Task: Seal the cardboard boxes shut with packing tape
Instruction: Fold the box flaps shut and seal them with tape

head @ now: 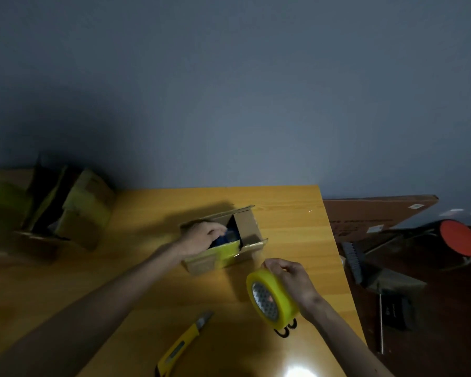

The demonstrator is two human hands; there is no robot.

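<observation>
Small cardboard box [246,227] sits at frame centre on the wooden surface [288,205], with its top flaps open and yellow tape on the near flap. Left hand [201,238] is reached into the opening, fingers curled over something blue; whether anything is held in that grip cannot be told. Yellow tape roll [273,297] is held lower right of the box by the right hand [295,281], grip wrapped round its rim. Yellow utility knife [182,346] is laid at bottom centre. More boxes [87,208] are seen at left, blurred.
</observation>
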